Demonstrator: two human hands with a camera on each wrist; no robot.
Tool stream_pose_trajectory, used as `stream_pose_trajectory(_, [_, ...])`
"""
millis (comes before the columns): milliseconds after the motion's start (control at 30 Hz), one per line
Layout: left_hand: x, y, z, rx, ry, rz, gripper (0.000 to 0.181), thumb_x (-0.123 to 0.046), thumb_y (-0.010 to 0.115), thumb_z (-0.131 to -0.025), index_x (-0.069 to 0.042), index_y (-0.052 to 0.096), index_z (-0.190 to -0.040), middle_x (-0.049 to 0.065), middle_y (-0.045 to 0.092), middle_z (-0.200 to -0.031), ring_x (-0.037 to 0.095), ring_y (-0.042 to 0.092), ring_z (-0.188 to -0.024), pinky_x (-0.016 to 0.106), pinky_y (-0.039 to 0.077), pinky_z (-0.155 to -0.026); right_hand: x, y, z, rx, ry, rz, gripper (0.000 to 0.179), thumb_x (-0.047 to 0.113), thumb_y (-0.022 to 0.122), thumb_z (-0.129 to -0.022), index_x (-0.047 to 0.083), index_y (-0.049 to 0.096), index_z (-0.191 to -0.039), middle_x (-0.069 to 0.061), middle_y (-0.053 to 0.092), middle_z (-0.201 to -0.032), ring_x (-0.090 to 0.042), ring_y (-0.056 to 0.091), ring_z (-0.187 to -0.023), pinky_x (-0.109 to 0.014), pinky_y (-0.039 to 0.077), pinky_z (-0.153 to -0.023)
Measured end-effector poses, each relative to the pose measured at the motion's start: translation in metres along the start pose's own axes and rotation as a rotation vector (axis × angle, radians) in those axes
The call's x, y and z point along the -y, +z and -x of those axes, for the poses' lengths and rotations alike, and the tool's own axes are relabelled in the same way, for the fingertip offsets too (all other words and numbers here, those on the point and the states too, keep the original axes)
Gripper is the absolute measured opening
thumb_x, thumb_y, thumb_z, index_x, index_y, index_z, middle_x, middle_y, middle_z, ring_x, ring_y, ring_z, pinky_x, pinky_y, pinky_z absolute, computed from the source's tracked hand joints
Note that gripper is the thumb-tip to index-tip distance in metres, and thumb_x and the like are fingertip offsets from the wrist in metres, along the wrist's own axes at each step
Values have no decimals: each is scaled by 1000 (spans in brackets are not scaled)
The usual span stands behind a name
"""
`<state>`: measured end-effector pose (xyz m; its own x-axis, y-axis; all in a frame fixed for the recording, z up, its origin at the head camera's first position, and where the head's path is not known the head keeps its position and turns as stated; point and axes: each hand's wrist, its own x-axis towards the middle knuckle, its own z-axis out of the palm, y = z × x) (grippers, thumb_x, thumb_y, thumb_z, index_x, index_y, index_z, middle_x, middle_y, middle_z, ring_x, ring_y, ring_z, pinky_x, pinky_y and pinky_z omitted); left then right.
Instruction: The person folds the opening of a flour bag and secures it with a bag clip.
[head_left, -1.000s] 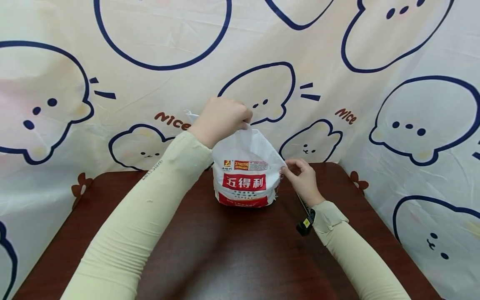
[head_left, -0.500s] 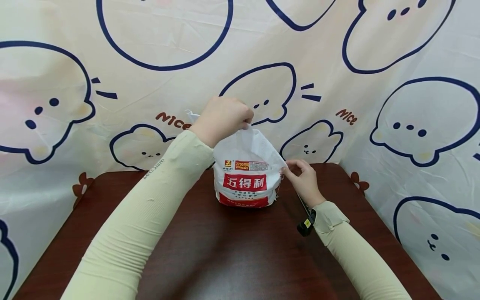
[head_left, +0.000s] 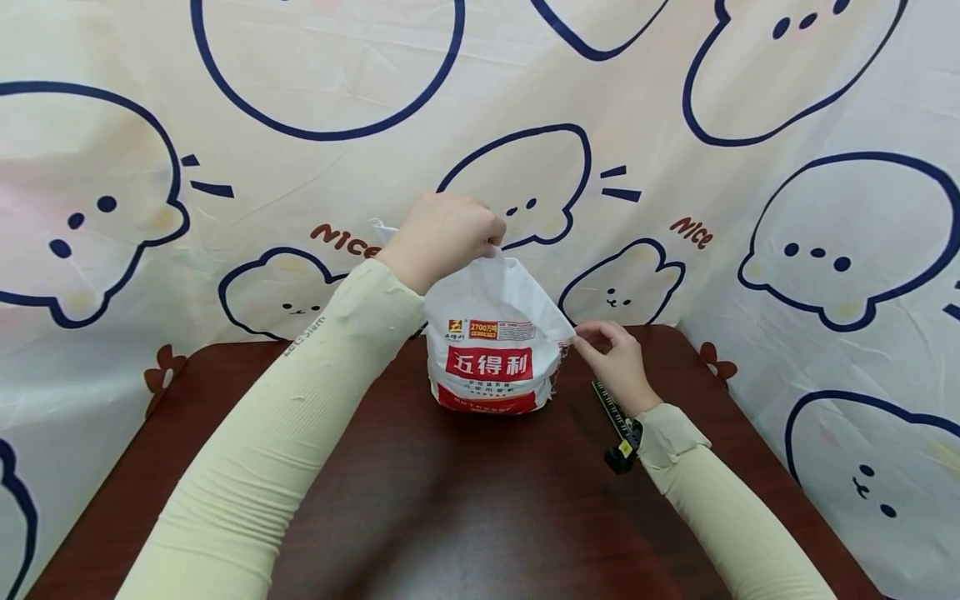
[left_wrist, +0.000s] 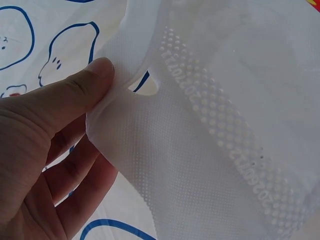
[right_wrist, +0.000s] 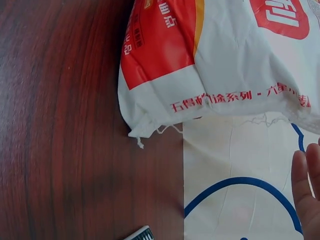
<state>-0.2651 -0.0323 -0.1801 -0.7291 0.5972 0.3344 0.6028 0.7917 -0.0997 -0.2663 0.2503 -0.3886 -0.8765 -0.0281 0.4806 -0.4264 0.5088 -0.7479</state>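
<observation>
A white flour bag (head_left: 489, 363) with red print stands upright at the far middle of the table. My left hand (head_left: 448, 237) grips its top edge from above. In the left wrist view the left thumb and fingers (left_wrist: 75, 95) pinch the white bag fabric (left_wrist: 185, 135) beside a small handle hole. My right hand (head_left: 615, 362) pinches the bag's right upper corner with thumb and forefinger. In the right wrist view part of that hand (right_wrist: 307, 182) shows at the right edge, below the printed bag (right_wrist: 220, 65), while its pinch is out of frame. Loose threads hang along the seam.
The dark brown table (head_left: 450, 500) reaches back to a cartoon-print cloth (head_left: 300, 192). A narrow dark strip with pale ticks (head_left: 606, 398) lies by my right wrist, where a small black device with a yellow mark (head_left: 622, 454) sits.
My right hand has shifted slightly right, drawing the bag's right corner outward. More of the ticked strip shows beside the wrist. My left hand stays in place.
</observation>
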Motion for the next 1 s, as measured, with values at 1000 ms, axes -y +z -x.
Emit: stream_pose_trajectory(1000, [4, 9, 3, -39, 7, 12, 14, -21, 71, -97, -16, 78, -108, 4, 75, -102, 23, 69, -93, 40, 57, -83, -17, -26, 10, 45, 35, 193, 18, 14, 67, -98, 3, 72, -111, -12, 65, -109, -24, 58, -99, -44, 50, -85])
